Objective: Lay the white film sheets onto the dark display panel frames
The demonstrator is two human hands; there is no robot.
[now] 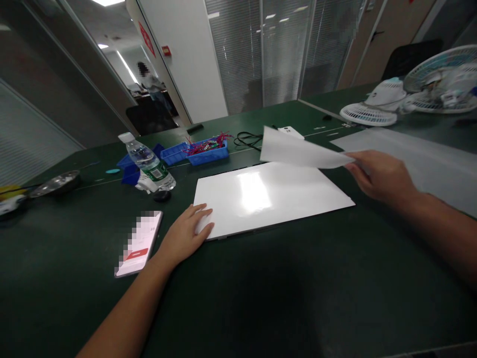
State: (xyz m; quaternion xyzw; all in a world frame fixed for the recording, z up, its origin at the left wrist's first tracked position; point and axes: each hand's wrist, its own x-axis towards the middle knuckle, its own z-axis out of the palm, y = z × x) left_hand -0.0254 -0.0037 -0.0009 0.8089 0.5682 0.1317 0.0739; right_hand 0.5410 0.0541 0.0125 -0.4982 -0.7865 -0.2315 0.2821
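A white glossy flat panel (294, 194) lies on the dark green table, with a bright light reflected in its surface. On its left end rests my left hand (188, 231), fingers spread over the edge. My right hand (383, 176) pinches the right end of a thin white sheet (294, 151), raised and slanting above the panel's far right part. The sheet's far left corner sticks up. Further right, another pale translucent sheet (417, 161) lies flat, partly hidden behind my right forearm.
Left of the panel are a phone (139, 246), a black mouse (162, 196) and a tilted water bottle (149, 164). Behind stand blue trays (208, 155) with red wires, and a black cable (248, 139). White fan parts (387, 99) sit at the back right. A person (151, 84) is beyond the doorway.
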